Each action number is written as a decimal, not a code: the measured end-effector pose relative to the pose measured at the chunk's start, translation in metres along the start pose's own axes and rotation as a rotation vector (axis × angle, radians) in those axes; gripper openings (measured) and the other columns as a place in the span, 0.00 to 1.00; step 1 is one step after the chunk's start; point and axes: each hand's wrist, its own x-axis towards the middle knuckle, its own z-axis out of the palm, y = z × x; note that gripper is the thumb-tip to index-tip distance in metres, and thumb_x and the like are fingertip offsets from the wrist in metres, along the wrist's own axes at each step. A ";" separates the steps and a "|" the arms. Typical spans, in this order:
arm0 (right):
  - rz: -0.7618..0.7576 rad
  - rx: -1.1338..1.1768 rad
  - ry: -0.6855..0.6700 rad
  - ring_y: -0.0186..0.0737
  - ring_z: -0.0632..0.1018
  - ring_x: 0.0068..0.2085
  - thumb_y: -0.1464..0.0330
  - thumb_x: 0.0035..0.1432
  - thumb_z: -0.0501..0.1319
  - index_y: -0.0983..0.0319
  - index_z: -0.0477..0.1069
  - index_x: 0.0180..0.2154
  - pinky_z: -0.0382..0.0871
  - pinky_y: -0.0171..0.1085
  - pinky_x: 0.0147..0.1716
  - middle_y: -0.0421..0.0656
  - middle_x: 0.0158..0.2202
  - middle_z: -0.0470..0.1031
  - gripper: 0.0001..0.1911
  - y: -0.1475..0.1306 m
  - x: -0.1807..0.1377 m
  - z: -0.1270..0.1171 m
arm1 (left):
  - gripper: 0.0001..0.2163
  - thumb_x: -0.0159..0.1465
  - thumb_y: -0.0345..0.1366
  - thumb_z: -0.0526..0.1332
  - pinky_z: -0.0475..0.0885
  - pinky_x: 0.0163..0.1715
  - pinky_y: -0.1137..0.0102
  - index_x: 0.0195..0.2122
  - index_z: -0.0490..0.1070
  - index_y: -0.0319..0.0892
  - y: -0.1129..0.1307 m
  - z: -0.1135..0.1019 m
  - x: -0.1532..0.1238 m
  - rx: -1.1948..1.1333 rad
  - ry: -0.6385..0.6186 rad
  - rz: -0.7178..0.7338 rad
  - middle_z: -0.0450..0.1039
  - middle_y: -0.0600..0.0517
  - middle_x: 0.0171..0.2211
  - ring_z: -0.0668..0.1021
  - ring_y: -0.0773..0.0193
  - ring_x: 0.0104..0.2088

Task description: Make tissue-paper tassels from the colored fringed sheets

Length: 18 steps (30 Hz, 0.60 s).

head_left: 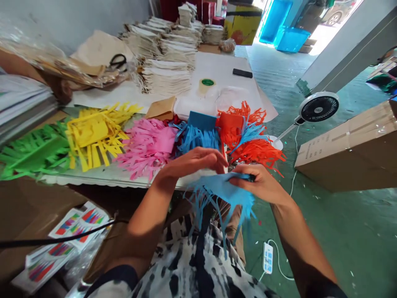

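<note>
A light blue fringed sheet (214,184), like a cut paper tassel, hangs over my lap with its strips dangling. My right hand (257,180) pinches its upper right edge between thumb and fingers. Something small and dark shows at those fingers; its kind is unclear. Just above the sheet's top edge is my left hand (198,160), fingers stretched and slightly bent, with nothing visible in them. Beyond my hands on the table lie more fringed bundles: darker blue (200,134), orange-red (248,136), pink (151,142), yellow (96,134) and green (37,149).
Stacks of whitish fringed bundles (167,76) cover the table's back. Nearer are a tape roll (207,86), a black bar (242,73) and black-handled scissors (118,61). A fan (319,108), a cardboard box (350,149) and a power strip (267,257) stand or lie to the right.
</note>
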 end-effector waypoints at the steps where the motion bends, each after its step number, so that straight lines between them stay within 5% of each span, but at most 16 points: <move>1: 0.011 0.014 0.028 0.31 0.71 0.31 0.61 0.65 0.68 0.60 0.80 0.36 0.65 0.32 0.31 0.36 0.30 0.74 0.09 0.003 0.002 -0.001 | 0.30 0.63 0.65 0.65 0.78 0.42 0.67 0.47 0.81 0.40 -0.001 0.004 -0.009 -0.046 -0.081 -0.042 0.84 0.44 0.41 0.84 0.58 0.41; 6: 0.062 0.041 0.138 0.33 0.70 0.31 0.56 0.65 0.67 0.61 0.78 0.34 0.63 0.33 0.31 0.37 0.30 0.72 0.15 0.019 0.009 -0.005 | 0.19 0.60 0.48 0.74 0.75 0.31 0.73 0.43 0.79 0.39 -0.022 0.005 -0.029 -0.074 -0.087 -0.275 0.80 0.51 0.33 0.80 0.66 0.31; 11: 0.160 -0.214 0.210 0.34 0.67 0.29 0.53 0.65 0.63 0.60 0.71 0.29 0.59 0.35 0.31 0.36 0.27 0.66 0.19 0.041 0.014 0.003 | 0.15 0.65 0.45 0.68 0.71 0.21 0.73 0.47 0.75 0.40 -0.032 -0.018 -0.041 0.100 0.210 -0.368 0.74 0.55 0.28 0.73 0.69 0.21; 13: 0.249 -0.434 0.247 0.35 0.68 0.29 0.55 0.66 0.61 0.60 0.68 0.29 0.57 0.35 0.31 0.36 0.26 0.66 0.18 0.049 0.016 0.012 | 0.14 0.66 0.41 0.66 0.76 0.28 0.68 0.50 0.77 0.41 -0.028 -0.025 -0.046 0.419 0.434 -0.372 0.77 0.52 0.32 0.77 0.65 0.25; 16: 0.380 -0.681 0.265 0.39 0.73 0.32 0.59 0.68 0.59 0.60 0.71 0.34 0.57 0.37 0.33 0.40 0.30 0.74 0.13 0.057 0.018 0.028 | 0.14 0.66 0.34 0.64 0.78 0.53 0.51 0.53 0.78 0.41 -0.019 -0.014 -0.048 1.014 0.838 -0.190 0.80 0.43 0.46 0.82 0.50 0.47; 18: 0.423 -0.730 0.268 0.44 0.76 0.35 0.60 0.69 0.58 0.61 0.73 0.39 0.57 0.38 0.34 0.45 0.34 0.78 0.12 0.058 0.020 0.035 | 0.16 0.68 0.32 0.63 0.70 0.65 0.46 0.56 0.76 0.42 -0.017 0.008 -0.045 1.215 0.844 0.063 0.77 0.40 0.56 0.76 0.45 0.61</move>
